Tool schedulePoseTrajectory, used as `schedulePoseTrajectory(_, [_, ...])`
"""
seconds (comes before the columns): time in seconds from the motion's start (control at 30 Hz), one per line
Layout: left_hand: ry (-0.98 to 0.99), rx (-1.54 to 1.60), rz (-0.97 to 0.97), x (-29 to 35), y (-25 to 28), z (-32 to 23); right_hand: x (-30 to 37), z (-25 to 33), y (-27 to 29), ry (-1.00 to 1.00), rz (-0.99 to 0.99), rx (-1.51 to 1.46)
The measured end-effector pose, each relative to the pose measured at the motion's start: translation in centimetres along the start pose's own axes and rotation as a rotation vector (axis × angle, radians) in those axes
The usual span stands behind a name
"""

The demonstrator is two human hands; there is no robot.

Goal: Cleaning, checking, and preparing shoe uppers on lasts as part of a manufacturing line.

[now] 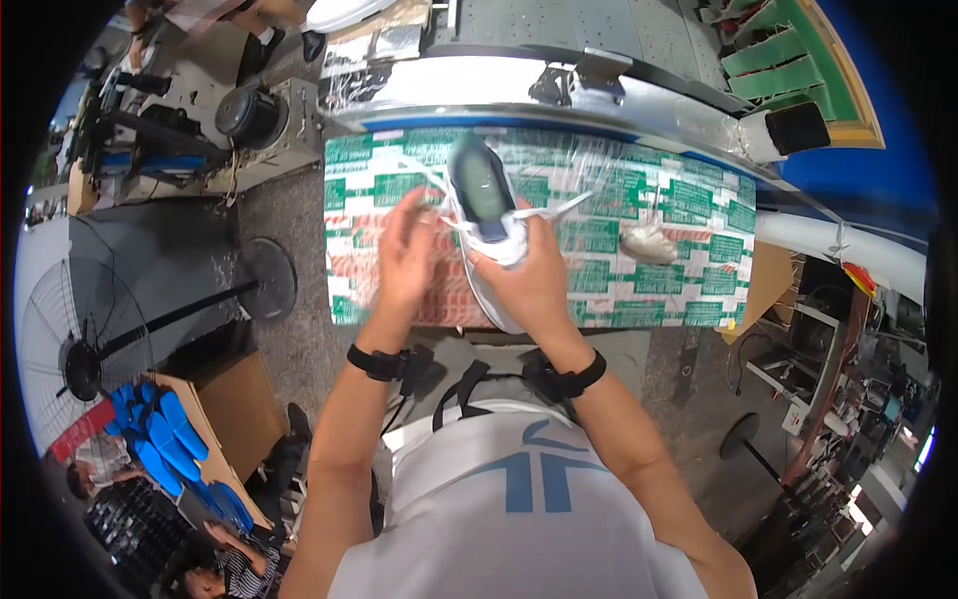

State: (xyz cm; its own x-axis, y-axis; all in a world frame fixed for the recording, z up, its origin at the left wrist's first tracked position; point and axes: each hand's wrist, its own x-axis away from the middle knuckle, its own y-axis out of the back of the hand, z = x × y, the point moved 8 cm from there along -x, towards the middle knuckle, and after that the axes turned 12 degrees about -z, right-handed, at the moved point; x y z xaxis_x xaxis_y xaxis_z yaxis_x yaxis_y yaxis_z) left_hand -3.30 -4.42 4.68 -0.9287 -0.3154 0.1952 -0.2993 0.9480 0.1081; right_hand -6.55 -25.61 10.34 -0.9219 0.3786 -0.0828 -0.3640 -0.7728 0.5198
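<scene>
A white sneaker (482,285) is held over the tape-covered surface, its toe toward me and its dark heel collar at the far end. A greenish insole (484,190) shows in its opening. White laces (564,207) stick out loosely on both sides. My right hand (529,282) is wrapped round the front of the sneaker from the right. To its left, my left hand (407,255) is raised by the laces with fingers apart and slightly bent. Motion blurs its fingertips, and whether they touch a lace is unclear.
A crumpled white bundle (649,243) lies right on the green-and-white taped work surface (699,290). Behind runs a metal-edged conveyor line (449,85). A floor fan (85,364) and a cardboard box of blue shoe-shaped pieces (235,399) stand left. Other people are at the left edges.
</scene>
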Motion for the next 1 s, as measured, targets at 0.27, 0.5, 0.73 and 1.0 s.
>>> schedulePoseTrajectory(0.27, [-0.259,-0.126,0.029,3.9,0.7,0.2,-1.0,-4.9,9.9,0.561,-0.059,0.364])
schedulePoseTrajectory(0.5, [-0.006,-0.143,0.277,-0.7,5.0,0.8,-2.8,-11.4,12.9,0.575,-0.047,0.717])
schedulePoseTrajectory(0.73, [-0.364,-0.448,0.026,-3.1,5.6,-5.7,-0.3,-17.6,12.6,-0.413,0.004,-0.16])
schedulePoseTrajectory(1.0, [-0.157,-0.33,0.638,-2.1,-4.6,-8.2,6.1,2.7,5.7,-0.055,0.571,-0.351])
